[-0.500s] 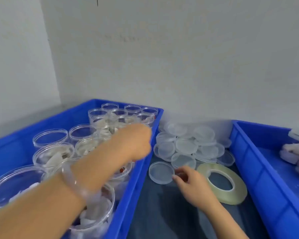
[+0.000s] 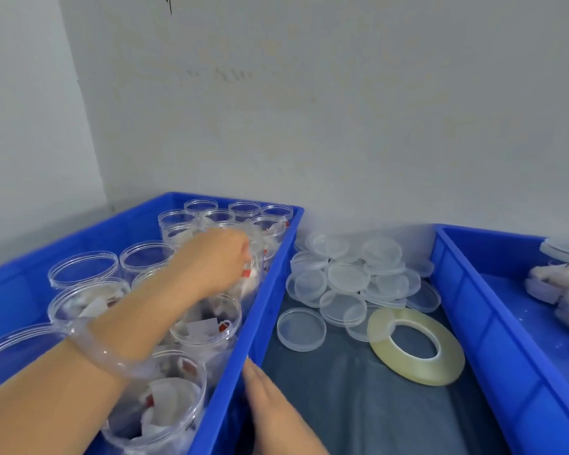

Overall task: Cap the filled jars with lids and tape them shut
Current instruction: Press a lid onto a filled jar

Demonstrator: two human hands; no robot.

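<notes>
Right hand [image 2: 273, 402]: has left the single lid [image 2: 301, 329] it was touching half a second ago; now lies beside the outer wall of the left bin [image 2: 270, 310], fingers straight, holding nothing
Left hand [image 2: 214, 261]: has reached further into the left bin; fingers curl down at a filled jar [image 2: 252, 277]; the hand's own back and motion blur hide the fingertips, so a firm grasp cannot be confirmed
Meaning for the task: judged as a jar being fetched before any lid is taken; capping of this jar not started, taping not started
Single lid: flat on the dark cloth [image 2: 358, 405], apart from the lid pile [image 2: 347, 277], near the tape roll [image 2: 447, 366]
Count, bins: two, both blue
Count, open jars in left bin: at least fourteen rims visible, none capped; more may sit under the arm
Count, loose lids: roughly a dozen overlapping in the pile, plus the single one
Count, tape rolls: one, flat on the cloth
Count, right bin [image 2: 473, 307]: at least two capped jars, cut off by the frame edge
</notes>
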